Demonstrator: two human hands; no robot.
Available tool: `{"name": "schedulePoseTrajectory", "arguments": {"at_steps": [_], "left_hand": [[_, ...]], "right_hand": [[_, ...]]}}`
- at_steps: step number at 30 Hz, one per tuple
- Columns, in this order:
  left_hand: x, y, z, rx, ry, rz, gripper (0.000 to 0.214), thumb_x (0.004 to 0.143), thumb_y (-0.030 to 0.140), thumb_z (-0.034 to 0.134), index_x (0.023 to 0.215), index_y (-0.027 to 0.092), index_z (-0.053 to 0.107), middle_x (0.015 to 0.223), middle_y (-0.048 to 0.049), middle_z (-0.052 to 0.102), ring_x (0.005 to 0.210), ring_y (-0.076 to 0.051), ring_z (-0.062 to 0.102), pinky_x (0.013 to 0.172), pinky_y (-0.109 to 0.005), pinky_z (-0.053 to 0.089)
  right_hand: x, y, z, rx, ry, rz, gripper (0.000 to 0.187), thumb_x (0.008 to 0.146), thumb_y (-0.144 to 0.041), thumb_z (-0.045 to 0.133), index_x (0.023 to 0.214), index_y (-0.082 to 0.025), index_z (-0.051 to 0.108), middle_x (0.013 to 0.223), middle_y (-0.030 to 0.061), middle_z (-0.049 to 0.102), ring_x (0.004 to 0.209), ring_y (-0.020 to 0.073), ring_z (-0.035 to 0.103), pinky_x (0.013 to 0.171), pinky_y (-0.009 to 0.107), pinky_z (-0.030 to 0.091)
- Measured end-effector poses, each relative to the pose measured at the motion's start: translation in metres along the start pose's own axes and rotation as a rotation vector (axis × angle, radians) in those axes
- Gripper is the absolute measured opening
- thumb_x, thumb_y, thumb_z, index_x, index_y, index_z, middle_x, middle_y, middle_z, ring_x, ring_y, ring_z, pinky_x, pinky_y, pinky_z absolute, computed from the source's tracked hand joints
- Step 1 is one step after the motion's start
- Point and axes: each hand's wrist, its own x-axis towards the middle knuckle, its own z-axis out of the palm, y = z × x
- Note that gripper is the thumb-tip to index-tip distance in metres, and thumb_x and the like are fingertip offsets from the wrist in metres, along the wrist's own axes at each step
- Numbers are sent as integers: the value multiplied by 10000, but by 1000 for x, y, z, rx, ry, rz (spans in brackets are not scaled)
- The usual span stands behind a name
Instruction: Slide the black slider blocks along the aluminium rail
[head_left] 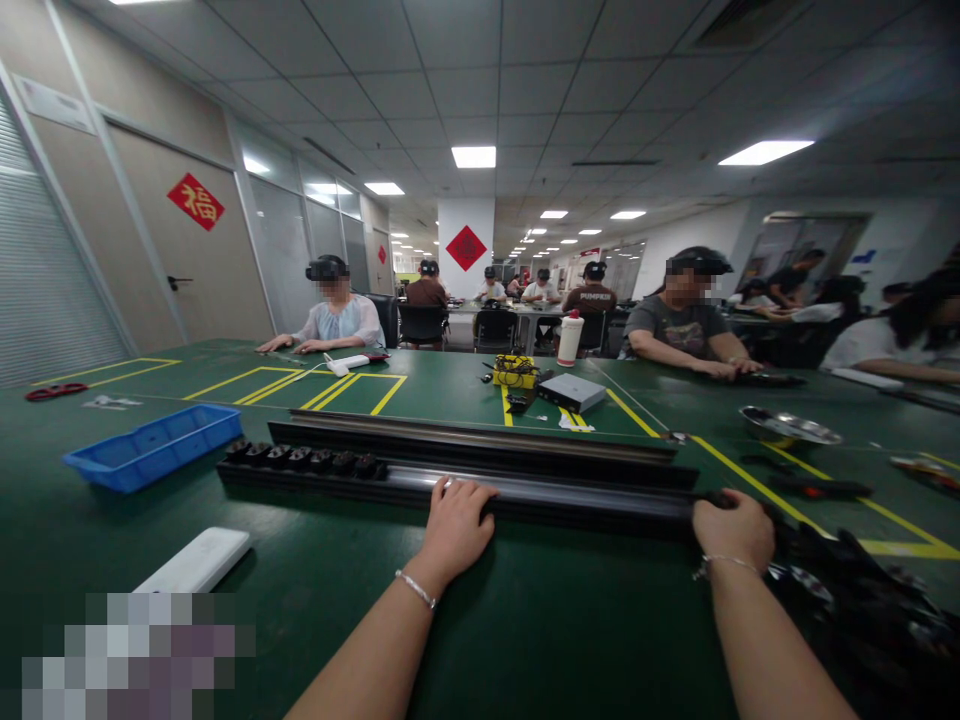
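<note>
A long black rail (592, 497) with a shiny channel lies across the green table in front of me. Several small black parts (300, 457) sit in a row in its left end. My left hand (459, 515) is closed over the rail near its middle, fingers on top and thumb along the near side. At the right end, my right hand (733, 528) is closed with its fingertips at a small black part (718, 498), partly hidden by the fingers. Just behind, a second black rail (480, 438) lies alongside.
A blue tray (154, 450) stands left of the rail, with a white oblong object (196, 560) nearer me. Dark parts (862, 590) are heaped at the right. Beyond are a metal bowl (787, 425), a grey box (572, 392) and a yellow box (515, 370). People sit across the table.
</note>
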Motion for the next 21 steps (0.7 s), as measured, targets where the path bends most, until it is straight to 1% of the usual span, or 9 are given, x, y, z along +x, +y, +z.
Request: {"name": "schedulePoseTrajectory", "arguments": {"at_steps": [6,10,14,21], "left_hand": [[1,1,-2,3,-4,-7,298,812,231,523,1090,309,599,1064,11,650,1058,-198,533,1083,-446,187],[1,1,-2,4,0,-4,296,811,231,523,1086,311,599,1063,16,648,1056,-196,534,1081,-451,187],[0,0,0,7,8,3,297,811,228,523,1087,311,596,1061,15,649,1056,-194,535,1077,-453,191],[-1,-1,1,12,17,12,297,812,226,521,1087,310,595,1062,11,650,1051,-196,535,1073,-452,199]], "right_hand": [[3,1,-5,2,23,64,578,678,-331,545,1215,-116,549,1172,199,571,1054,318,551,904,395,431],[5,2,-7,12,26,112,600,668,-324,559,1233,-122,542,1196,196,576,1070,317,554,906,383,431],[7,3,-5,7,42,103,585,678,-307,553,1237,-135,552,1193,184,586,1079,312,554,915,380,427],[10,6,-4,5,62,100,565,671,-299,549,1213,-143,585,1134,178,608,1025,304,574,869,376,443]]}}
